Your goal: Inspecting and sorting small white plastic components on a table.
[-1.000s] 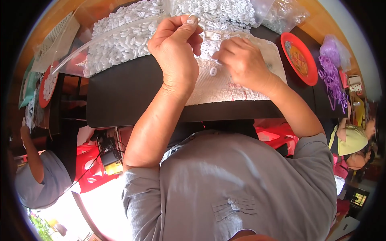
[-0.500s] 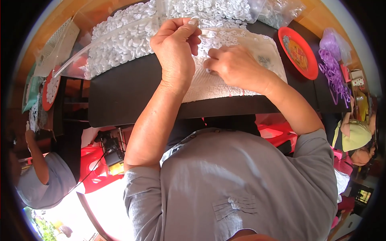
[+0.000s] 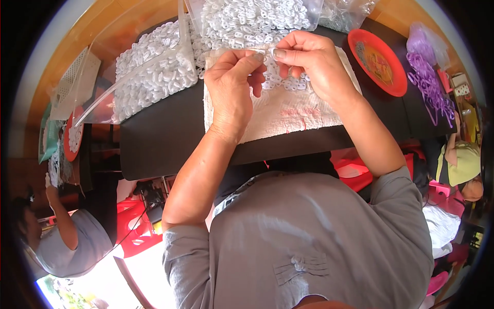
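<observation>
Above the front of a cream towel (image 3: 267, 116), my two hands meet fingertip to fingertip. My left hand (image 3: 231, 82) is closed in a pinch; whatever sits between its thumb and forefinger is too small to make out. Facing it, my right hand (image 3: 318, 62) pinches a small white plastic piece (image 3: 271, 51) at thumb and forefinger. Loose white plastic pieces (image 3: 293, 82) with oval holes lie on the towel beneath and behind my fingers. A heap of the same pieces (image 3: 236, 38) spreads beyond the towel.
Clear bags of white pieces (image 3: 154, 72) lie at the back left and back centre. A red oval dish (image 3: 398, 82) holding small bits is on the black table (image 3: 164, 131), beside purple ribbon (image 3: 429, 92). Co-workers sit at left (image 3: 77, 242) and right (image 3: 455, 165).
My right hand has risen from the towel to meet my left, now with a white plastic piece between its fingertips. My left hand has come slightly lower and to the right.
</observation>
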The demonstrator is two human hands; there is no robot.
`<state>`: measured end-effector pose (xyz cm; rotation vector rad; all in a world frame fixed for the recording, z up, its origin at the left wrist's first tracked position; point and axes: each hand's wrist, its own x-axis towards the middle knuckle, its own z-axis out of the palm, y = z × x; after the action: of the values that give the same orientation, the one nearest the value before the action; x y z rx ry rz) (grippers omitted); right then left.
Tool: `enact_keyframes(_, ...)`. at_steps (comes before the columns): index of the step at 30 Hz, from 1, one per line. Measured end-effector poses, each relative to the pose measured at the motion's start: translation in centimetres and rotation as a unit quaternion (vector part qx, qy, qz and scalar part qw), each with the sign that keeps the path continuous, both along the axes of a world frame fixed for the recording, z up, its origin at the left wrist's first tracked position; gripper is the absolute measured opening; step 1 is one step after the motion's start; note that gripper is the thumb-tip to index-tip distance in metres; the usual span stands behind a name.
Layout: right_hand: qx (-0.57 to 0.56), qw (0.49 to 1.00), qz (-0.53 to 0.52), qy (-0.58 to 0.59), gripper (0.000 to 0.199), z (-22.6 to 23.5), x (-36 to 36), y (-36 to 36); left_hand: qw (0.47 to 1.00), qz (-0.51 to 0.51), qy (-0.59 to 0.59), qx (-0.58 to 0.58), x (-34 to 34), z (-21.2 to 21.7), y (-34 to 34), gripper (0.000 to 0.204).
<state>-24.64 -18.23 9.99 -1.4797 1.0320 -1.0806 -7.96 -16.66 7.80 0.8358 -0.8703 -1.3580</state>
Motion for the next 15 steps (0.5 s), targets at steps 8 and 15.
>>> enact_keyframes(8, 0.009, 0.999, -0.030, -0.029, 0.012, -0.45, 0.07, 0.05, 1.000, 0.008, -0.011, 0.009, -0.58, -0.44, -0.02, 0.010)
enact_keyframes(15, -0.002, 1.000, -0.006, -0.021, 0.012, -0.74, -0.19, -0.13, 0.999, 0.004, -0.037, 0.014, -0.64, -0.61, 0.21, 0.011)
